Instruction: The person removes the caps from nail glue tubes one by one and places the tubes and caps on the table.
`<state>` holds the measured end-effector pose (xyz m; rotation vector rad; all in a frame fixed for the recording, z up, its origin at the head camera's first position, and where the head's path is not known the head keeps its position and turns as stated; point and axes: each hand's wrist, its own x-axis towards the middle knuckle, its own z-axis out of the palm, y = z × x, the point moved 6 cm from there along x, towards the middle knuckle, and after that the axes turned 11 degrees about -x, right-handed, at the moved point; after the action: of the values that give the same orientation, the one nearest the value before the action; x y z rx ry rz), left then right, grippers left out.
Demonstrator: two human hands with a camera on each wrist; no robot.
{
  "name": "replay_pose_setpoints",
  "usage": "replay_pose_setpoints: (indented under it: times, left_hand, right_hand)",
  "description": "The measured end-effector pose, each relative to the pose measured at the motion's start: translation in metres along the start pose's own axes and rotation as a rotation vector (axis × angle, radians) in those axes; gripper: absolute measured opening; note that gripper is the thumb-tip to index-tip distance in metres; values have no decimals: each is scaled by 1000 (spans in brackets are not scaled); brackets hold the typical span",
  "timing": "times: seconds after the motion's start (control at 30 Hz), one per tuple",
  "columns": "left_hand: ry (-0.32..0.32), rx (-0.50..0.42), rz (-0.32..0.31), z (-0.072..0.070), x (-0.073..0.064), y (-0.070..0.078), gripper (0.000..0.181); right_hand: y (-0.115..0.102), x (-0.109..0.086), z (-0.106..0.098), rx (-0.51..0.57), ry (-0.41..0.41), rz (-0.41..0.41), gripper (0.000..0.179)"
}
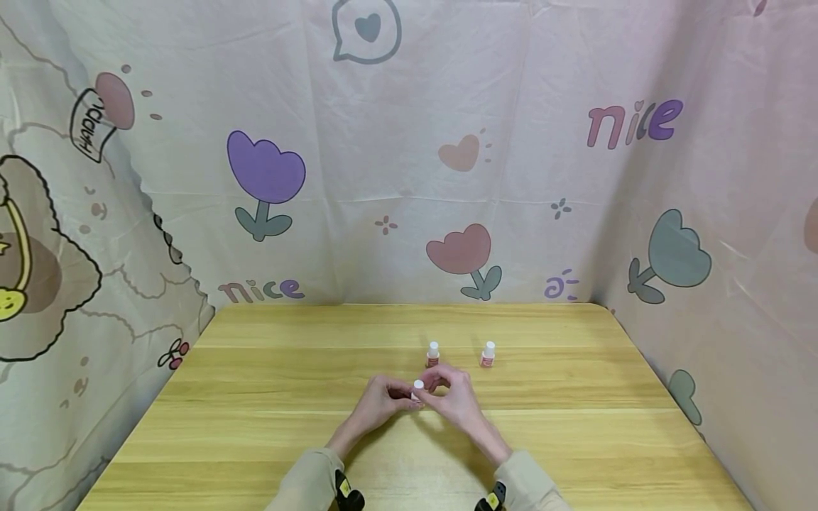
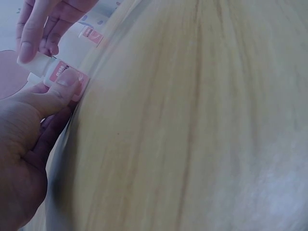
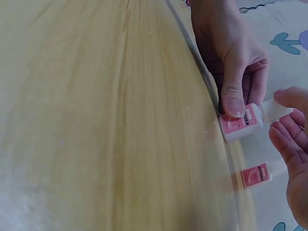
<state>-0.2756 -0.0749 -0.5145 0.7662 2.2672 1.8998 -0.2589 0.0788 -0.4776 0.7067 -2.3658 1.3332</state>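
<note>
Near the middle of the table, my left hand (image 1: 375, 406) pinches the body of a small white bottle (image 3: 244, 128) with a pink label. The bottle stands upright, its base on or just above the wood; I cannot tell which. My right hand (image 1: 456, 403) pinches the bottle's white cap (image 2: 36, 62), thumb on the near side. Whether the cap is loose cannot be made out. Just behind the hands is a second bottle (image 1: 432, 353) with a red-pink label and white cap. A third bottle (image 1: 488, 354) of the same kind stands to its right.
The wooden table (image 1: 255, 383) has its far edge against a patterned cloth backdrop (image 1: 383, 177). More printed cloth hangs along the left and right sides.
</note>
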Motion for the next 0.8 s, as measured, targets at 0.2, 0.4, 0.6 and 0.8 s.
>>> replay_pose_setpoints:
  times: [0.2, 0.4, 0.6, 0.8]
  left_hand:
    - [8, -24, 10, 0, 0, 1, 14]
    - [7, -16, 13, 0, 0, 2, 15]
    - [6, 18, 5, 0, 0, 1, 12]
    - [4, 20, -5, 0, 0, 2, 11]
  right_hand:
    - [-4, 0, 0, -21, -21, -6, 17]
    - [-5, -1, 0, -24, -22, -14, 18]
    - [-3, -1, -1, 3, 11, -7, 20]
    - [-2, 0, 1, 27, 12, -4, 20]
